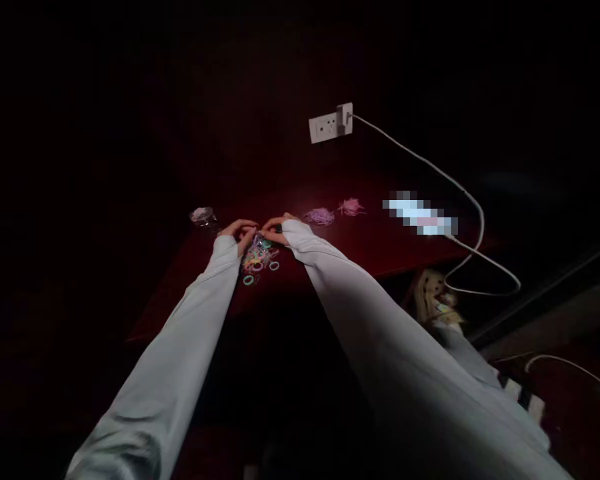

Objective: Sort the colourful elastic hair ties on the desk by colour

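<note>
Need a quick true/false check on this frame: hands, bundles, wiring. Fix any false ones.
1. The left hand and right hand are both at the multicoloured pile. True.
2. In the picture, the pink bundle lies between the purple bundle and the pixelated bright object. True.
3. The purple bundle is left of the pile. False: it is to the right in the picture.
4. A white cable leads to the pixelated bright object. True.
5. The wall socket has nothing plugged in. False: a plug sits at its right end.

a red table (365, 243) carries coloured rings (257, 259) and purple strands (320, 217).
</note>
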{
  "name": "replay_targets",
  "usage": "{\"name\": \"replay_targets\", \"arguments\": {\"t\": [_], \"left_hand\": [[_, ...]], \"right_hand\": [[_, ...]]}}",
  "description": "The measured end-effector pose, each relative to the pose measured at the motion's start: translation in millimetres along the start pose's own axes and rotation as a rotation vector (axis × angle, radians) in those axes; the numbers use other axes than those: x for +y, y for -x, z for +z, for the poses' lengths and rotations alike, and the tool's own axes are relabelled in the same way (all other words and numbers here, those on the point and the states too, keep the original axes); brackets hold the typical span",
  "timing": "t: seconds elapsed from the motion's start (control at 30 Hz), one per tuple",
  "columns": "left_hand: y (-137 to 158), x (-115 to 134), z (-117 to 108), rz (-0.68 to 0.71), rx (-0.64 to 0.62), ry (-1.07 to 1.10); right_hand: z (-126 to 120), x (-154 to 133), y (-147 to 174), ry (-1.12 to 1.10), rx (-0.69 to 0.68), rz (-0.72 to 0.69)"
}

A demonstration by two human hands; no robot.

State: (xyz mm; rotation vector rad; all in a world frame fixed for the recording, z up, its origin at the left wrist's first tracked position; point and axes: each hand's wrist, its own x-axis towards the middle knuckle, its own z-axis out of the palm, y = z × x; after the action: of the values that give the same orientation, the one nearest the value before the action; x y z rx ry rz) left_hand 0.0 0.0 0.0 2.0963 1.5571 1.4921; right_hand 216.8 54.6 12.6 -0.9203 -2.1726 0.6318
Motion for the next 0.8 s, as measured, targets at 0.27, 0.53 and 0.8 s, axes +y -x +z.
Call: {"name": "replay_targets", "arguments": {"t": [0.27, 0.53, 0.8], "left_hand": [[1, 9, 0, -0.002, 0.023, -0.061], [1, 10, -1, 0.018, 0.042, -0.088], [0, 3, 2, 0.030, 0.066, -0.034]], "right_hand": [[0, 3, -1, -0.030, -0.057, -0.044], [-8, -6, 3, -0.036, -0.099, 0.031], [-3, -1, -2, -0.132, -0.113, 0.062]]}}
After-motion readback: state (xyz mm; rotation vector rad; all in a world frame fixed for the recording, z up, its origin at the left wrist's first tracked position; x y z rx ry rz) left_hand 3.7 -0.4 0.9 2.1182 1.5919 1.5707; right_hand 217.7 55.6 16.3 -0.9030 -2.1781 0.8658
